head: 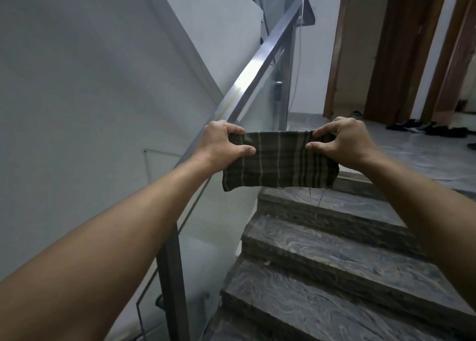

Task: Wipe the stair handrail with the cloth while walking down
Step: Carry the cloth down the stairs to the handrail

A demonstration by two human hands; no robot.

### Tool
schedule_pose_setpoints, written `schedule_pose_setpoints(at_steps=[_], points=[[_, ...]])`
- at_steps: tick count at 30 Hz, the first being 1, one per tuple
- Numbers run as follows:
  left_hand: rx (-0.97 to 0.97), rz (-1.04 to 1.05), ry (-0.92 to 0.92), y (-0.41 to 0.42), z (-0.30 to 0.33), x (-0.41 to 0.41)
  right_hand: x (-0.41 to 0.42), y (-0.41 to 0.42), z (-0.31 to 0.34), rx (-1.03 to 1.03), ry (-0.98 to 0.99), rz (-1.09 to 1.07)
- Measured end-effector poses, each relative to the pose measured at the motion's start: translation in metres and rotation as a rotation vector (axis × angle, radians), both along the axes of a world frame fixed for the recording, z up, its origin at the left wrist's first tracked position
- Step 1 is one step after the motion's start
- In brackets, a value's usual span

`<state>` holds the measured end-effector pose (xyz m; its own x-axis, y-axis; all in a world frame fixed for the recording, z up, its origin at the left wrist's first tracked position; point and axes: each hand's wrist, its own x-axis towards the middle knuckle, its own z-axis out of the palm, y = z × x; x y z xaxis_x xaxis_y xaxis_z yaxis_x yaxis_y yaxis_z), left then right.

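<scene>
A dark green cloth [279, 160] with pale stripes is stretched flat between both hands at the centre of the head view. My left hand [221, 144] grips its left edge, thumb underneath. My right hand [342, 141] pinches its right edge. The metal stair handrail [260, 67] slopes from the upper right down to the left hand, which hides the rail where they meet. I cannot tell whether the cloth touches the rail.
A glass panel [224, 212] fills the space under the rail, held by a metal post [171, 271]. Grey marble steps [334, 260] lie to the right, leading to a landing [417, 155] with several dark shoes [438, 129] and wooden door frames [386, 49]. A white wall [77, 83] stands on the left.
</scene>
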<state>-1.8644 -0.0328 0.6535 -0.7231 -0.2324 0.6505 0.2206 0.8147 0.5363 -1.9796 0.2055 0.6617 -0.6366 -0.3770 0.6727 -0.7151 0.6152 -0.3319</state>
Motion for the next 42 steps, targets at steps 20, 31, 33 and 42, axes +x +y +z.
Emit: schedule_pose_setpoints(at_steps=[20, 31, 33, 42], points=[[0.037, 0.119, -0.075, -0.067, 0.141, -0.155, -0.196, -0.104, 0.151, 0.062, -0.018, 0.023], [0.107, 0.236, -0.173, -0.064, 0.203, -0.275, -0.349, -0.150, 0.238, 0.141, 0.080, 0.104], [0.117, 0.268, -0.205, -0.069, 0.211, -0.292, -0.363, -0.162, 0.252, 0.174, 0.083, 0.108], [0.061, 0.379, -0.227, -0.087, 0.223, -0.358, -0.421, -0.203, 0.284, 0.347, 0.208, 0.104]])
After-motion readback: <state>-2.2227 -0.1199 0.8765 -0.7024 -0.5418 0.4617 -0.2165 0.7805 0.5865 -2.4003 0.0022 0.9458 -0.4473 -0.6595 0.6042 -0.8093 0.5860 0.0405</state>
